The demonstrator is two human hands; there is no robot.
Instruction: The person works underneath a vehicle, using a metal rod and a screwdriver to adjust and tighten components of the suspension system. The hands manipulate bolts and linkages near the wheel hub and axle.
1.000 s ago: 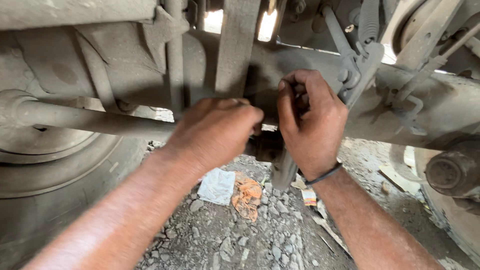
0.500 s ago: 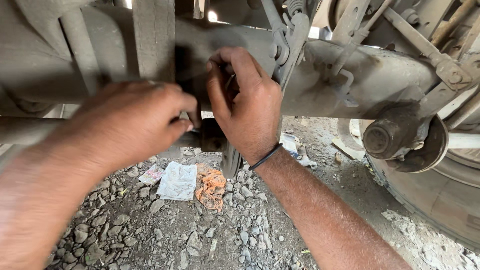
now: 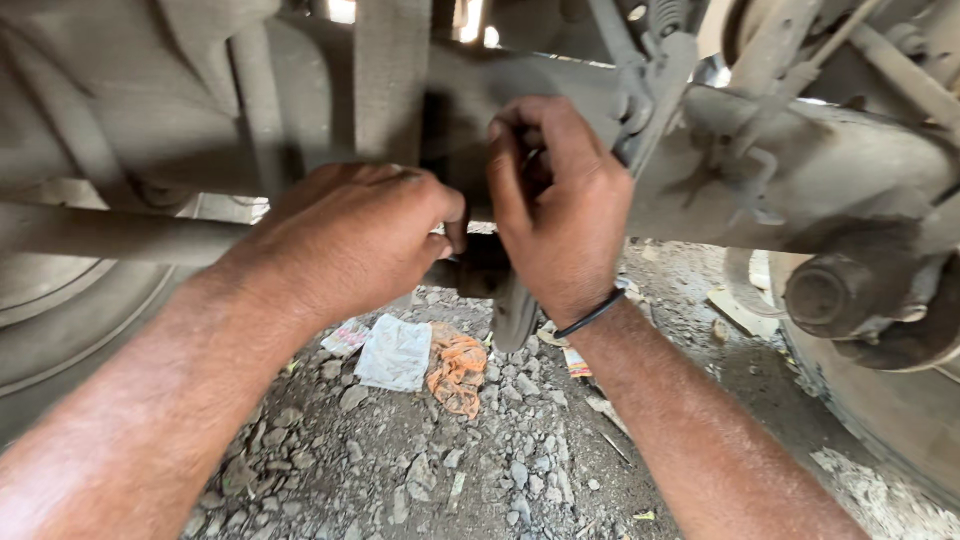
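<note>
Dusty axle [image 3: 800, 170] shifted left; hands unmoved.

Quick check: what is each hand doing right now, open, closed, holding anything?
Left hand: curled closed around a dark part under the dusty axle; the grip itself is hidden.
Right hand: fingers bent against the same spot; contents cannot be told.

Orange rag [image 3: 458, 368], grey dusty axle [image 3: 800, 180]
</note>
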